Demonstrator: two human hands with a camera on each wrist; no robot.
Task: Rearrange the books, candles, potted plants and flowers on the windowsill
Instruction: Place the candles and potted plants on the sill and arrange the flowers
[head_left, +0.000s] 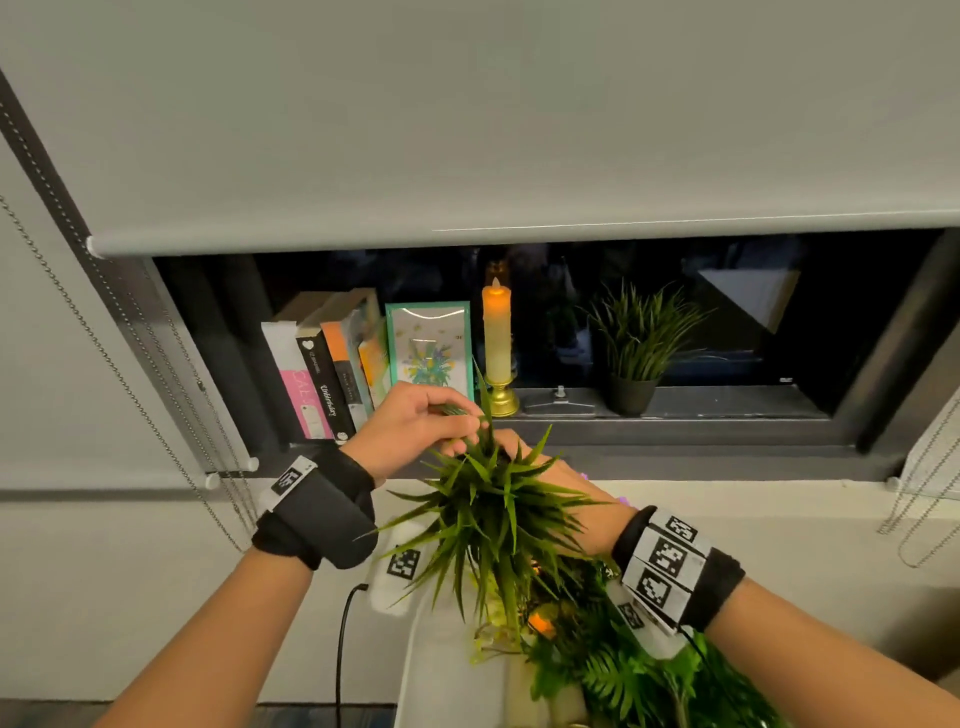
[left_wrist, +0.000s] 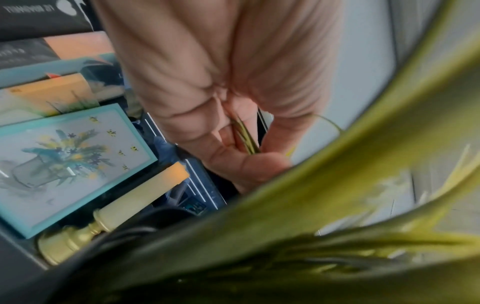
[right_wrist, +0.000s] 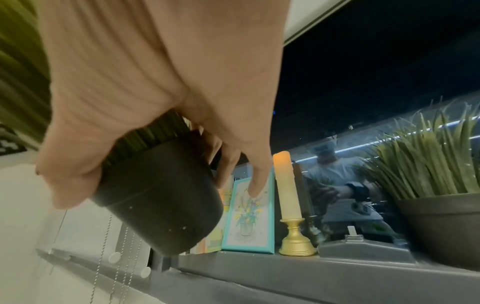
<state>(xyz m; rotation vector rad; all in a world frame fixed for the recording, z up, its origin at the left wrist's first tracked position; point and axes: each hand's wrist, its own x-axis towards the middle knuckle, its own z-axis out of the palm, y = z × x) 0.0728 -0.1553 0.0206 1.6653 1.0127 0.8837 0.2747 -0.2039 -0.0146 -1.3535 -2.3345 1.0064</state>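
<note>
Right hand (right_wrist: 145, 115) has its fingers wrapped round the dark pot of a potted plant (head_left: 493, 514), carried tilted, clear of the windowsill (head_left: 675, 410), probably to place it. Left hand (head_left: 415, 426) pinches a few leaves in curled fingers, likely steadying the foliage. Sill: books (head_left: 322, 374) at 9 o'clock of the candle (head_left: 497, 338), second plant (head_left: 641, 348) at 3 o'clock.

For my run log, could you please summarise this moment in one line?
right hand: grips potted plant above sill | left hand: pinches its leaves | candle: on sill
</note>
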